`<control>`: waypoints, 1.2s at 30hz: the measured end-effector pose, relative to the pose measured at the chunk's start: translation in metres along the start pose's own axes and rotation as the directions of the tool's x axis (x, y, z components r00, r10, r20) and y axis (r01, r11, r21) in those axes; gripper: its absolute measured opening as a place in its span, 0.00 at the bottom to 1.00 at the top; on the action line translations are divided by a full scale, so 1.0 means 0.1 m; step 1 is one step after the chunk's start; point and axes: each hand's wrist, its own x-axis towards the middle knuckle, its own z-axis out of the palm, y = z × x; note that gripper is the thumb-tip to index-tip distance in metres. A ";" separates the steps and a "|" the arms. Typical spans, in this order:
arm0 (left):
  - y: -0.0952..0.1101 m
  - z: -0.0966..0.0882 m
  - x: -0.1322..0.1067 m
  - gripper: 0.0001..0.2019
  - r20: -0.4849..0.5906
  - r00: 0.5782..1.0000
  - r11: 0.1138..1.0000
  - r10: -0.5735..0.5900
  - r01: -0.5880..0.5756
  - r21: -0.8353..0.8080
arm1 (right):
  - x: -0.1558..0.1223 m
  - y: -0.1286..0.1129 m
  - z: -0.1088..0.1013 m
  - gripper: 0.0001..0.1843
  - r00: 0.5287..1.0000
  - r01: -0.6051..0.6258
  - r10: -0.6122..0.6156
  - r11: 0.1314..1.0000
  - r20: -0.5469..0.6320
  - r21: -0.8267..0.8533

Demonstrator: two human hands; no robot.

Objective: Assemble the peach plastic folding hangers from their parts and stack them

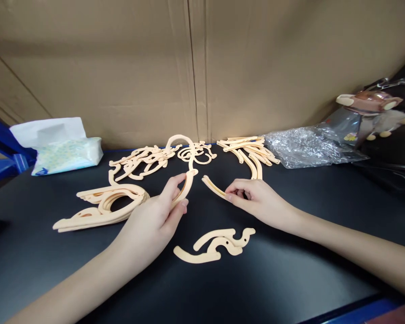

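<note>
Between the thumb and fingers of my left hand is a beige plastic hanger piece, a curved arm joined to a round hanger hook that stands up above the hand. My right hand pinches one end of a loose curved hanger arm, whose other end points toward the left hand, apart from it. In front of both hands, several loose hanger parts lie flat on the black table. Left of my left hand rests a stack of folded hangers, partly covered by that hand.
Hanger hooks are heaped at the back, beside some ring-shaped parts. A pile of hanger arms sits back right, touching clear plastic wrap. A tissue pack stands back left, a plush toy far right. Cardboard rises behind.
</note>
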 end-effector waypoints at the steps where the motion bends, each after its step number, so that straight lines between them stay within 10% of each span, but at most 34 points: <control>1: 0.00 0.00 0.00 0.21 0.027 1.000 0.998 -0.004 0.006 -0.064 | 0.00 0.00 -0.01 0.10 1.000 -0.008 0.008 1.000 0.005 0.028; 20: 0.08 -0.09 0.08 0.23 0.158 0.978 0.776 -0.140 0.207 -0.596 | 0.04 0.13 -0.05 0.14 0.950 0.293 -0.284 0.955 0.130 -0.052; 36: 0.04 -0.08 0.07 0.24 0.395 0.909 0.565 -0.130 0.396 -0.724 | 0.05 0.11 -0.02 0.26 0.993 0.121 -0.121 0.991 0.000 -0.056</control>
